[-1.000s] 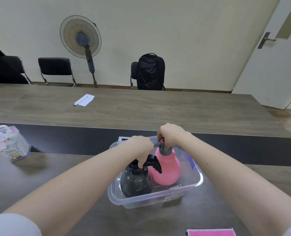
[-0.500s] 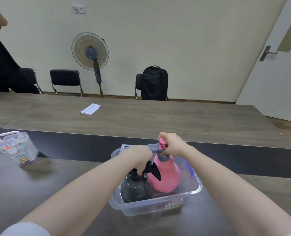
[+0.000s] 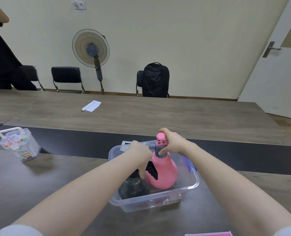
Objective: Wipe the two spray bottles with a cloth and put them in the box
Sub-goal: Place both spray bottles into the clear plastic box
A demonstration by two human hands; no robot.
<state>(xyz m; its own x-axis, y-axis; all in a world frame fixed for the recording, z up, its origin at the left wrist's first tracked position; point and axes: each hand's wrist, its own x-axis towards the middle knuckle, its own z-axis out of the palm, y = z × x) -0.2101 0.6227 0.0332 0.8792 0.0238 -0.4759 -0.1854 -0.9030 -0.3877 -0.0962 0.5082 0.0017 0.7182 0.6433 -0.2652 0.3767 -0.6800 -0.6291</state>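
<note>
- Evidently both bottles already stood in the clear box (image 3: 190,185) on the dark surface (image 3: 39,181): the black spray bottle (image 3: 133,188) at about 7 o'clock inside it, the pink spray bottle (image 3: 164,172) just beside it toward 3 o'clock, the two apparently touching.
- The left hand (image 3: 140,155) was clenched over the black bottle's head, its grip on the neck; the right hand (image 3: 172,142) held the pink bottle's grey collar under the pump cap.
- To finish well, I judged, each bottle should be settled upright and flat on the box floor, nozzles turned inward (clear of the rim), then let go one hand at a time.
- Counted: two spray bottles, one box, two hands, one pink cloth (image 3: 209,234) at the 6 o'clock edge, one small case of coloured bits (image 3: 19,145) at 9 o'clock.
</note>
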